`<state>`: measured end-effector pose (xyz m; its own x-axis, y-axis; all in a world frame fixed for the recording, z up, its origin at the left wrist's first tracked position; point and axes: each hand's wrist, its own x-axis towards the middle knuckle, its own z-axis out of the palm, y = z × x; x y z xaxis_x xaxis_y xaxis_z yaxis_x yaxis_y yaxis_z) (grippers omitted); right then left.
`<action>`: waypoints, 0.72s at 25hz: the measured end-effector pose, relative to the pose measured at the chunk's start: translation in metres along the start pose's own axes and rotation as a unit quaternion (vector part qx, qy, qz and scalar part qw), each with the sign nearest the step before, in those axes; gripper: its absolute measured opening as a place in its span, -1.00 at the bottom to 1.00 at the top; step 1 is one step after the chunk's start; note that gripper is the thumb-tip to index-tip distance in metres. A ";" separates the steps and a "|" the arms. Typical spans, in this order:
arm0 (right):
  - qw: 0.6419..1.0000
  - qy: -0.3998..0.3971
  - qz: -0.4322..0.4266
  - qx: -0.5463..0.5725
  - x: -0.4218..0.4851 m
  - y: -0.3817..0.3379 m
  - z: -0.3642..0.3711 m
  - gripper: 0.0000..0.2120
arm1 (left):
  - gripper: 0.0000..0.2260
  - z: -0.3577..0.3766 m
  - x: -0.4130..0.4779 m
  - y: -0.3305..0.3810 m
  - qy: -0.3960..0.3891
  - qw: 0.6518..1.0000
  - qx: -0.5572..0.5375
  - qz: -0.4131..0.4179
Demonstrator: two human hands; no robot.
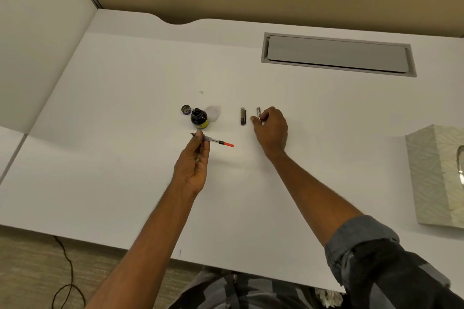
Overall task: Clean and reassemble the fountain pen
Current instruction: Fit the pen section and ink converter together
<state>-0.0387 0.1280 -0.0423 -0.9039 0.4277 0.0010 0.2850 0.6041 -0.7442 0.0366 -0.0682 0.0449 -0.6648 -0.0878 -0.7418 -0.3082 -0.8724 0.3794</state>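
Head view: one camera, looking down on a white tabletop (125, 183).
Left hand (194, 165): fingers pinched on the nib section with converter (213, 140), held just above the tabletop's middle, nib toward the ink bottle (199, 119).
Right hand (271, 130): fingertips closing round the barrel (258, 114), toward the far edge; whether it is lifted, I cannot tell.
Cap (243, 116): lying loose between bottle and barrel.
Bottle lid (186, 109): off, beside the open bottle.
Handling: parts look light, stiff and smooth; nib seems fragile, so grip the section; clear converter likely brittle; open bottle could tip.
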 end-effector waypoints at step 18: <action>0.981 -0.068 -0.063 0.170 -0.048 0.005 -0.066 -0.70 | -0.84 0.008 0.008 -0.034 -0.002 0.999 -0.050 -0.021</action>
<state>0.0278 0.1552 -0.0021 -0.9660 0.2560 0.0356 0.0658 0.3767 -0.9240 0.0361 -0.0356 0.0305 -0.6559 -0.0488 -0.7533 -0.2654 -0.9193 0.2907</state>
